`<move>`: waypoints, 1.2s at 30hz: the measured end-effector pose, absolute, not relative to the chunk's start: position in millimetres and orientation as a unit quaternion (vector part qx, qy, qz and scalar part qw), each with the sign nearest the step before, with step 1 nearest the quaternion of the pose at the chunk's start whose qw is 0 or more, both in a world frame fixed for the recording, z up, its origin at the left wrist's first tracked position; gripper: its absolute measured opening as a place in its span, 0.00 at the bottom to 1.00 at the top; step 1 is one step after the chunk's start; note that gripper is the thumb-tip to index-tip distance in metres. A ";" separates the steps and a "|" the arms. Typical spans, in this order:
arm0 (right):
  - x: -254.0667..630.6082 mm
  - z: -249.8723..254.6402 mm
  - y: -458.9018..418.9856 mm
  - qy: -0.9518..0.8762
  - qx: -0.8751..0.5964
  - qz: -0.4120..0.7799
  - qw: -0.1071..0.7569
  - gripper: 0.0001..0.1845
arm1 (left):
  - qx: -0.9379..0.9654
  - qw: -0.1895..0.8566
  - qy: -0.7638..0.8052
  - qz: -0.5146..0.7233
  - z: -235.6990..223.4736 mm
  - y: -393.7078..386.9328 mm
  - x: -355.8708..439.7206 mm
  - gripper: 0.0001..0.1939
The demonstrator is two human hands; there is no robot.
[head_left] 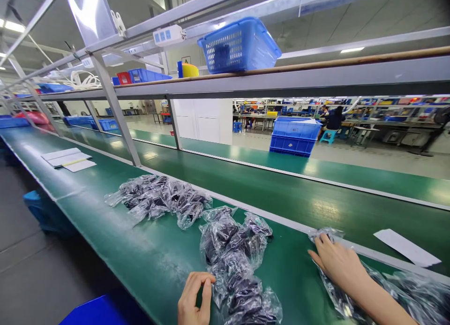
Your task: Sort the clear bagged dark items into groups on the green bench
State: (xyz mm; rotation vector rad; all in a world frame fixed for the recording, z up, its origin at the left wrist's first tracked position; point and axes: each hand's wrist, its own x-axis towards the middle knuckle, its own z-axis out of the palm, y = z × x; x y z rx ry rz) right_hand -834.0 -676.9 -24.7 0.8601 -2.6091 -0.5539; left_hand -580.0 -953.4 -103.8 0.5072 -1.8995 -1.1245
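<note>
The left hand (191, 300) is sitting low at the near edge of the green counter (140, 254), its fingers (206, 287) curling in toward the thumb and pinching the edge of a clear plastic bag in the middle heap of bags (235, 264). That heap of dark parts in crinkled film is running from just right of those fingers up and away from them. The right hand (339, 261) is lying flat, palm down, fingers (323, 243) stretched out and slightly spread, pressing on another bag (325, 233) at the far end of the right-hand heap (404, 287); nothing is being gripped there, just held down. That heap is trailing under the wrist and off toward the right. Further off, beyond and left of the left hand's fingers, a third heap of bags (158, 198) is lying on the counter. A white slip (406, 247) is resting on the conveyor belt just beyond the right hand. Some papers (68, 158) are lying far to the left. Overhead, a blue basket (241, 46) is sitting on the shelf.
</note>
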 end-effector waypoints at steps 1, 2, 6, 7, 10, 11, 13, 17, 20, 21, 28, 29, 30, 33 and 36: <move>-832.6 -8.5 -697.3 -0.931 0.295 -0.160 0.141 0.25 | 0.203 0.426 -0.759 -0.449 -102.9 -952.8 -580.3 0.13; -832.0 4.1 -721.3 -0.938 0.301 -0.120 0.125 0.25 | 0.203 0.427 -0.758 -0.449 -102.4 -952.6 -580.4 0.13; -845.9 7.1 -815.1 -0.887 0.460 0.032 0.014 0.20 | 0.207 0.425 -0.756 -0.451 -103.5 -954.0 -579.9 0.13; -853.5 -1.1 -829.1 -0.874 0.484 0.040 -0.021 0.23 | 0.209 0.425 -0.756 -0.452 -104.2 -954.4 -579.8 0.13; -881.0 -25.2 -833.1 -0.868 0.491 0.027 -0.065 0.24 | 0.212 0.426 -0.753 -0.455 -105.7 -954.9 -579.7 0.14; -890.1 -29.3 -822.4 -0.875 0.479 0.017 -0.064 0.23 | 0.212 0.425 -0.752 -0.457 -105.9 -954.7 -579.8 0.14; -904.9 -29.0 -789.8 -0.895 0.443 -0.014 -0.053 0.22 | 0.209 0.420 -0.751 -0.464 -105.8 -954.1 -580.2 0.14; -902.1 -6.7 -733.9 -0.915 0.399 -0.060 -0.004 0.23 | 0.204 0.406 -0.755 -0.472 -106.3 -955.2 -580.6 0.15; -867.4 4.0 -742.2 -0.862 0.500 0.055 -0.058 0.32 | 0.204 0.392 -0.769 -0.461 -109.0 -960.4 -579.6 0.15; -853.4 3.0 -753.8 -0.837 0.535 0.089 -0.081 0.35 | 0.200 0.389 -0.778 -0.451 -110.1 -962.5 -579.1 0.15; -825.1 -29.8 -786.2 -0.813 0.579 -0.021 -0.051 0.18 | 0.200 0.393 -0.790 -0.426 -113.1 -968.1 -576.7 0.16; -833.1 -29.8 -771.5 -0.818 0.571 -0.035 -0.061 0.18 | 0.203 0.389 -0.789 -0.430 -113.2 -967.8 -576.9 0.16; -841.8 -27.7 -753.5 -0.828 0.553 -0.054 -0.072 0.18 | 0.205 0.383 -0.788 -0.436 -113.4 -967.5 -577.2 0.16; -857.2 -10.1 -699.6 -0.885 0.433 -0.171 -0.029 0.19 | 0.201 0.374 -0.785 -0.451 -113.3 -966.7 -577.7 0.15; -834.4 12.4 -682.0 -0.896 0.405 -0.178 0.030 0.16 | 0.198 0.384 -0.778 -0.455 -110.9 -965.7 -577.0 0.15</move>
